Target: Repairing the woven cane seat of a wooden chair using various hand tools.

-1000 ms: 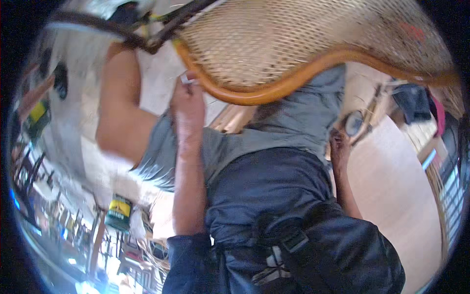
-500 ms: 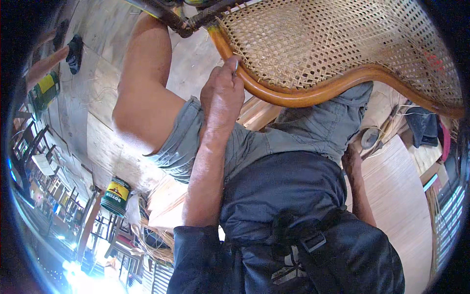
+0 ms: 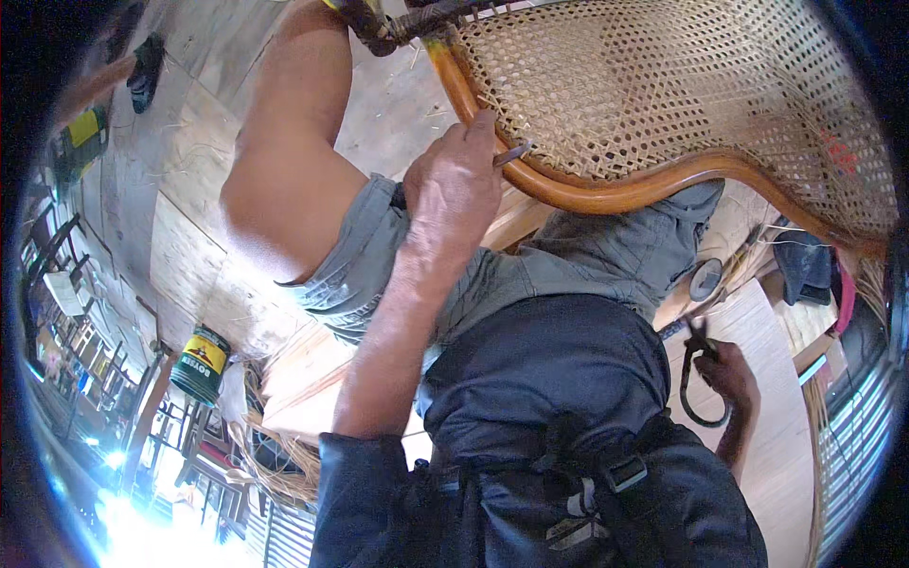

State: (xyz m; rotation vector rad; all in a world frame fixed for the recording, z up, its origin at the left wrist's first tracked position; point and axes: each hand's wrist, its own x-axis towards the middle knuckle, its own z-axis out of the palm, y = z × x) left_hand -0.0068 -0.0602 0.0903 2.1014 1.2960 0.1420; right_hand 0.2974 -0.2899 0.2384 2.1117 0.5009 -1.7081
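Observation:
My left hand (image 3: 454, 185) is closed at the curved brown wooden frame (image 3: 606, 197) of a chair piece, gripping a slim metal tool (image 3: 512, 154) whose end pokes out over the frame's edge. Most of that tool is hidden by the fingers. Woven cane webbing (image 3: 653, 85) fills the frame, with loose strand ends along its inner edge. Off to the right, my right hand (image 3: 731, 374) is closed around dark scissors (image 3: 689, 393) with a large looped handle, held above a pale wooden board and apart from the frame.
Beside my right thigh lie a round grey object (image 3: 706, 280) and a dark cloth-like item (image 3: 805, 270). The pale board (image 3: 776, 417) stretches along my right. A green and yellow can (image 3: 200, 365) stands at left near bundled cane strips (image 3: 284, 450). Another person's foot (image 3: 144, 74) is at upper left.
My right hand has come away from beside my thigh, toward me and right, and the scissors now show in it. My left hand has shifted slightly right; more of its metal tool shows.

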